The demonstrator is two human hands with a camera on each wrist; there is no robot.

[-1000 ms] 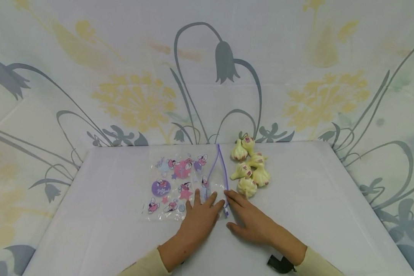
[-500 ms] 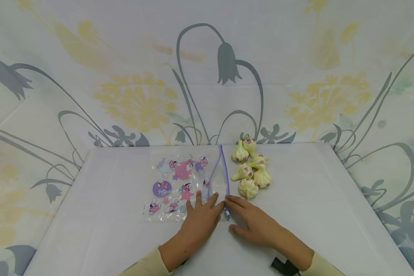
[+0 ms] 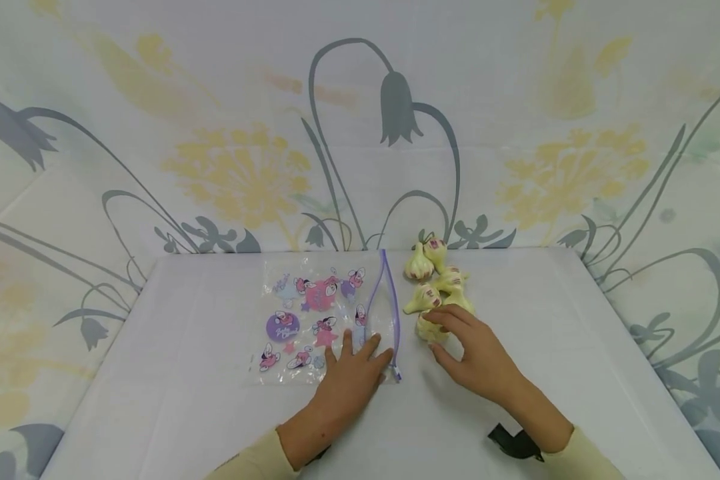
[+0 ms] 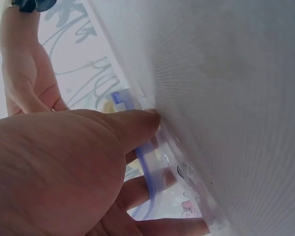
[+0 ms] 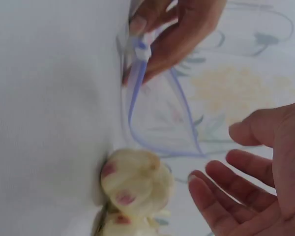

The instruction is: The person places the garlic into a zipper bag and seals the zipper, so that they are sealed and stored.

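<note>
A clear zip bag (image 3: 312,333) with pink and purple prints lies flat, its purple-edged mouth (image 3: 396,313) parted and facing right. My left hand (image 3: 347,387) rests with spread fingers on the bag's near right part; the left wrist view shows the thumb (image 4: 137,125) near the purple strip (image 4: 147,172). Several garlic bulbs (image 3: 419,267) are grouped right of the bag. My right hand (image 3: 477,350) is over the nearest bulb (image 3: 427,328), partly hiding it. In the right wrist view its relaxed fingers (image 5: 236,189) are apart from the garlic (image 5: 135,182), holding nothing.
The white table (image 3: 198,413) meets a flower-patterned cloth (image 3: 360,133) at its back edge, and the same cloth hangs at both sides. A black object (image 3: 516,443) is by the right wrist.
My right hand has left the bag's purple edge and moved right and away from me to the nearest garlic bulb. My left hand stays on the bag.
</note>
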